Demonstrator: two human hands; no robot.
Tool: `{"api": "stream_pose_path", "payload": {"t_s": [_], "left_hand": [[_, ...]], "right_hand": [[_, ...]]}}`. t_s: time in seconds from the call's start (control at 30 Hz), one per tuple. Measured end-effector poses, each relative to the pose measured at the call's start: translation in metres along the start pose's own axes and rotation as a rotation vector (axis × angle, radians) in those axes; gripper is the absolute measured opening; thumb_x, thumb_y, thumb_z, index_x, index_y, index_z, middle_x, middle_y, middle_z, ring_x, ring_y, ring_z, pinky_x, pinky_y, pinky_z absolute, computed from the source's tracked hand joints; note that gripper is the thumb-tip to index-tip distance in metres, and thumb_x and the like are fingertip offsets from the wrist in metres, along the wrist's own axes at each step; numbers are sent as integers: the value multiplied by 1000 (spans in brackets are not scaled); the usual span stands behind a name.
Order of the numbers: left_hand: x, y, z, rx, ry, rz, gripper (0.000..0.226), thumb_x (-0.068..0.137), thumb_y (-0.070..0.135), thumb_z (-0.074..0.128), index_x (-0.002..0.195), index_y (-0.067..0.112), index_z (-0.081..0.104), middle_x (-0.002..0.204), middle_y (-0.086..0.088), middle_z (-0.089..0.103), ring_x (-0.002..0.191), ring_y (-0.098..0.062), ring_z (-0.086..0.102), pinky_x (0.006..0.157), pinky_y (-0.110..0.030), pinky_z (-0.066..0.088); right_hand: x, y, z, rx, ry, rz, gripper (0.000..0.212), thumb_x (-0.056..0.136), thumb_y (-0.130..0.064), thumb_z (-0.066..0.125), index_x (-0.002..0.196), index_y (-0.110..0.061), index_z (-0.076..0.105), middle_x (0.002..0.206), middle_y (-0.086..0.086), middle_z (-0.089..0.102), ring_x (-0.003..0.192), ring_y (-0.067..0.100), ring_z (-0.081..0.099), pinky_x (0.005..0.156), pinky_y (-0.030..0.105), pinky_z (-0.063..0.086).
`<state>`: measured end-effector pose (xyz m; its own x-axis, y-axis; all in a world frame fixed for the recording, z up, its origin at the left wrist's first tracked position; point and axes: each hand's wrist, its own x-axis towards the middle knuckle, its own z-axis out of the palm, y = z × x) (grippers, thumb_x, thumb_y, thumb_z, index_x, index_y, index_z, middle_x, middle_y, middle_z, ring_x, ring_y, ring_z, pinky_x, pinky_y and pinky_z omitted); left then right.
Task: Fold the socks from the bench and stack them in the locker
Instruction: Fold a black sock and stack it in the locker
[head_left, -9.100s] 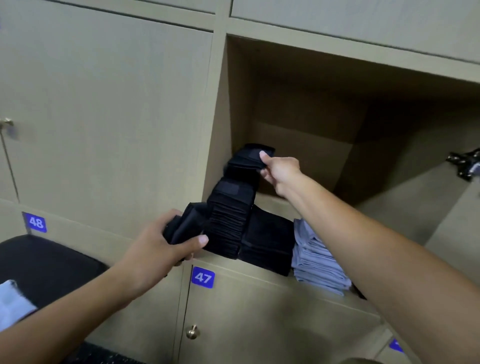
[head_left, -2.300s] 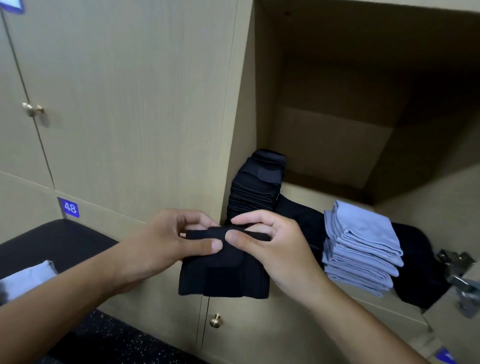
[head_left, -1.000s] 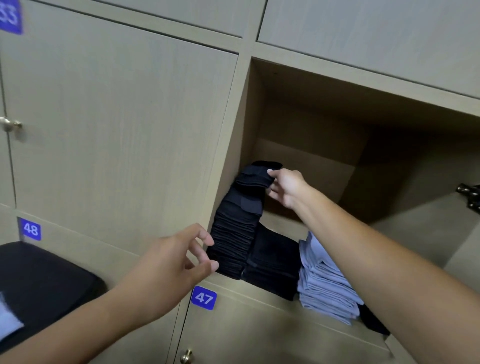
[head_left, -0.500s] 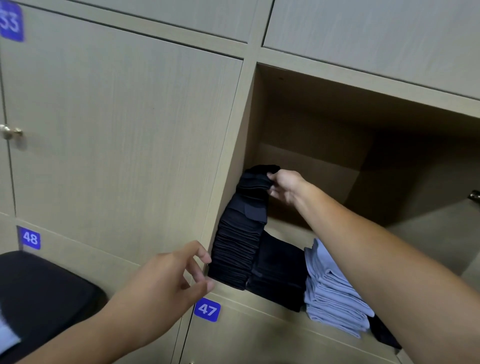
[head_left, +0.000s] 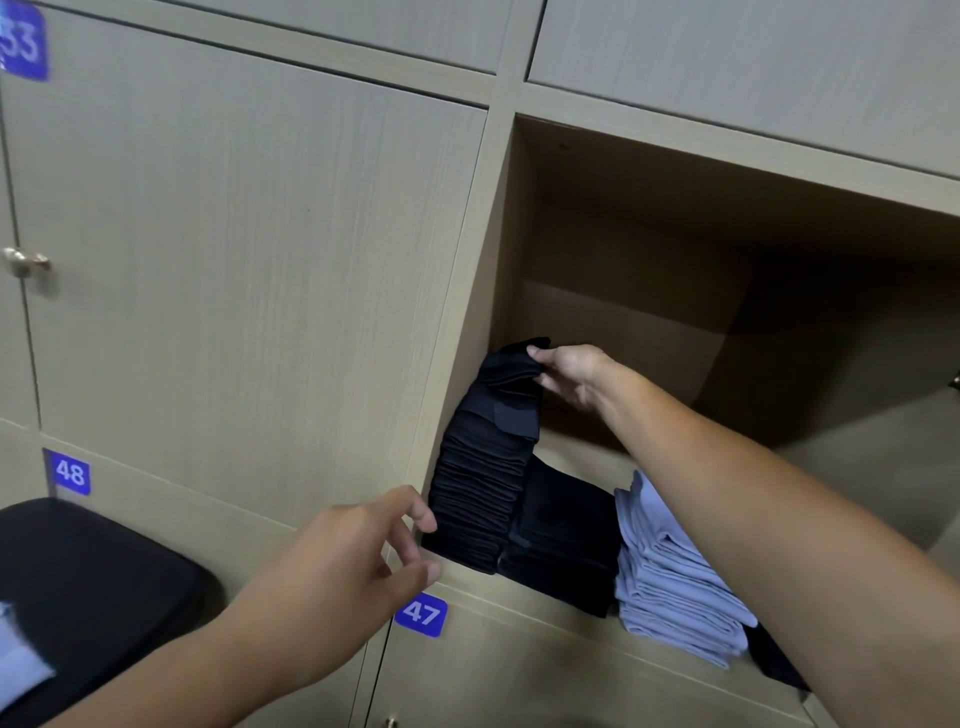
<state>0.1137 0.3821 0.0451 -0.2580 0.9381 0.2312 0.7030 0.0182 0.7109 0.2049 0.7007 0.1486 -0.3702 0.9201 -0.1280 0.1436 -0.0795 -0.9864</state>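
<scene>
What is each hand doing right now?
Left hand: open, holding nothing.
Right hand: pinches the top sock of the tall black stack.

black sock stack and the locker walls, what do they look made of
Black sock stack: soft matte knit fabric, judging by its thin folded layers with rounded edges. Locker wall: probably laminated board with a pale matte wood-grain print, going by its flat square edges.

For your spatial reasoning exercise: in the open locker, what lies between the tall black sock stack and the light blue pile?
In the head view, a shorter black stack sits between the tall black sock stack and the light blue pile.
</scene>
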Motion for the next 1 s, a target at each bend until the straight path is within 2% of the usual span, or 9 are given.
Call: {"api": "stream_pose_path", "payload": {"t_s": [0.13, 0.27, 0.4, 0.47, 0.57, 0.67, 0.8, 0.9, 1.0], "left_hand": [[0, -2, -1, 5, -8, -2, 17, 94, 45, 67, 105, 43, 54, 99, 38, 59, 78, 2, 67, 72, -20, 54], [1, -4, -2, 17, -12, 1, 16, 94, 46, 67, 105, 43, 54, 100, 39, 59, 78, 2, 66, 74, -22, 55], [1, -6, -2, 17, -13, 2, 17, 93, 46, 67, 104, 43, 55, 99, 38, 60, 75, 1, 67, 72, -21, 54], [2, -6, -1, 13, -12, 2, 17, 93, 46, 67, 103, 43, 55, 99, 37, 60, 74, 1, 67, 69, -19, 53], [2, -6, 0, 20, -14, 4, 17, 93, 47, 67, 103, 45, 54, 98, 38, 60, 74, 2, 67, 69, -20, 53], [3, -8, 1, 25, -12, 4, 17, 93, 47, 67, 103, 45, 54, 98, 38, 61, 74, 0, 67, 70, -22, 54], [3, -8, 0, 27, -5, 8, 17, 93, 45, 68, 103, 44, 55, 98, 37, 61, 73, -2, 67, 67, -18, 51], [3, -10, -1, 31, -1, -2, 16, 93, 44, 68, 103, 44, 55, 100, 37, 60, 74, -1, 68, 67, -18, 52], [3, -11, -2, 24, 5, -3, 16, 93, 43, 68, 102, 43, 55, 100, 36, 61, 74, -3, 68, 68, -19, 52]], "right_hand": [[5, 5, -1, 1, 16, -8, 10, 96, -7, 68, 97, 2, 65, 125, 13, 67, 76, 14, 67, 53, 16, 57], [5, 8, -6, -263, 102, -85, 37, 95, -18, 72, 122, 3, 60, 109, 6, 64, 71, 10, 63, 72, 22, 57], [11, 9, -10, -600, 185, -185, 31, 92, -33, 76, 90, -7, 59, 91, 7, 68, 60, 10, 61, 58, 17, 49], [14, 10, -9, -618, 182, -170, 33, 91, -32, 77, 80, -9, 56, 84, 6, 67, 63, 13, 64, 65, 23, 55], [16, 13, -8, -693, 208, -199, 44, 88, -43, 78, 94, -1, 67, 98, 13, 74, 92, 28, 72, 90, 37, 59], [15, 14, -8, -785, 224, -202, 50, 87, -54, 74, 100, -7, 66, 113, 18, 73, 105, 34, 70, 84, 35, 55], [8, 12, -10, -850, 216, -270, 46, 90, -51, 73, 100, -8, 58, 114, 18, 69, 106, 36, 69, 92, 43, 57], [6, 13, -14, -902, 177, -337, 46, 90, -50, 72, 104, -6, 66, 113, 17, 71, 105, 35, 69, 86, 35, 53], [-3, 14, -18, -908, 127, -405, 41, 94, -40, 72, 120, -8, 69, 125, 12, 68, 118, 29, 62, 92, 27, 44]]}}
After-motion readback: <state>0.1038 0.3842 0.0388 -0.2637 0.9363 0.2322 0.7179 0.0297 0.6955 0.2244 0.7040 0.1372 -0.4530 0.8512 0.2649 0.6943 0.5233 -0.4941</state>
